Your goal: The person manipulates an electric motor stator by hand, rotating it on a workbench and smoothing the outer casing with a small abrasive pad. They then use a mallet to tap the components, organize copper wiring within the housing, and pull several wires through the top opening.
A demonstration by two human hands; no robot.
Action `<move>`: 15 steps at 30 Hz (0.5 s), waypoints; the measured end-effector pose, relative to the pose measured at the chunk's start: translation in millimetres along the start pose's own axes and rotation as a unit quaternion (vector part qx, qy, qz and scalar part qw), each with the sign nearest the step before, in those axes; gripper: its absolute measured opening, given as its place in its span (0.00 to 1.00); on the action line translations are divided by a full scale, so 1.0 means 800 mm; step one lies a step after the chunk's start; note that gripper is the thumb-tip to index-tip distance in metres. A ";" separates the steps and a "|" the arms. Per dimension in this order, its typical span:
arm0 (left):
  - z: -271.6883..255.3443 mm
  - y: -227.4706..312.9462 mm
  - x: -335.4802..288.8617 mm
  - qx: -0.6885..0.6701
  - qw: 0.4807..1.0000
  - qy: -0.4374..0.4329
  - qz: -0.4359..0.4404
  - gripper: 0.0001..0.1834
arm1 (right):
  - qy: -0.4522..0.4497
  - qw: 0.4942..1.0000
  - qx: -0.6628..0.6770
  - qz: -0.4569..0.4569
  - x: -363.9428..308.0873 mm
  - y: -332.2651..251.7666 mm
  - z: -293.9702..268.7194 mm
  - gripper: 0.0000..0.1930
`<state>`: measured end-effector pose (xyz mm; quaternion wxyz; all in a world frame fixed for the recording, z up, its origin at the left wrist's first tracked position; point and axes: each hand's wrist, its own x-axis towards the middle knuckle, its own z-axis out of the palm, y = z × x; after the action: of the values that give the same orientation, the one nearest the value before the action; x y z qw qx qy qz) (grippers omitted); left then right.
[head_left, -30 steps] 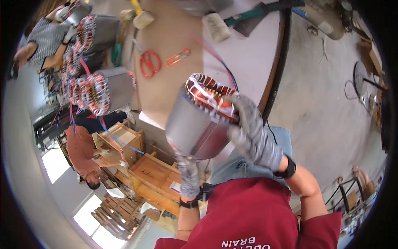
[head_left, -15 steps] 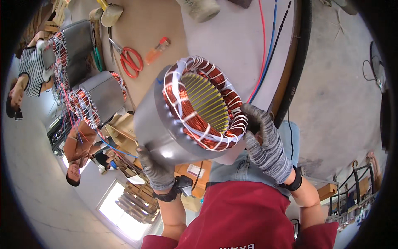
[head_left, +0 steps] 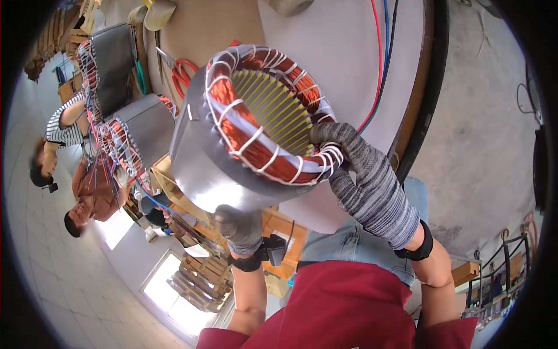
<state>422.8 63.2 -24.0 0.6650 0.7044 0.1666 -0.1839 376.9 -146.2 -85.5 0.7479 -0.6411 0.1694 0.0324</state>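
Observation:
A motor stator stands at the middle of the table, its grey steel shell (head_left: 200, 160) smooth and shiny. Its upper end carries a ring of copper windings (head_left: 222, 90) laced with white cord, and yellow strips (head_left: 273, 110) line the bore. My right hand (head_left: 375, 192), in a grey knitted glove, grips the near right side of the ring, with fingers over the edge into the bore. White cord loops bunch beside those fingertips. My gloved left hand (head_left: 239, 230) presses against the lower near side of the shell; its fingertips are partly hard to make out.
Red-handled scissors (head_left: 181, 75) lie behind the stator, partly covered. Two more stators (head_left: 152, 125) (head_left: 113, 61) sit at the left, with two people beyond. Red, blue and black wires (head_left: 381, 64) run along the right, near the dark table edge (head_left: 433, 87).
In the picture the stator has shifted left and up, hiding most of an orange bottle. My right hand has moved from the ring's outside onto it, fingers reaching into the bore.

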 end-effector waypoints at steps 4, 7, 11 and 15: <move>-0.016 -0.008 -0.038 -0.203 0.971 -0.107 -0.067 0.27 | 0.004 0.999 0.033 0.038 -0.041 -0.015 -0.012 0.19; -0.030 -0.002 -0.083 -0.164 0.974 -0.114 -0.105 0.36 | -0.038 0.997 -0.020 0.063 -0.080 -0.031 -0.025 0.19; -0.016 0.005 -0.095 -0.122 0.978 -0.079 -0.147 0.42 | -0.048 0.993 -0.049 0.095 -0.090 -0.036 -0.021 0.19; -0.016 -0.009 -0.073 -0.063 0.973 0.021 -0.221 0.53 | -0.021 0.996 -0.045 0.078 -0.083 -0.020 -0.011 0.14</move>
<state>368.7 76.9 -1.6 0.6469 0.6108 0.3435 -0.3006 316.6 -146.6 -51.8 0.7170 -0.6578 0.2017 0.1118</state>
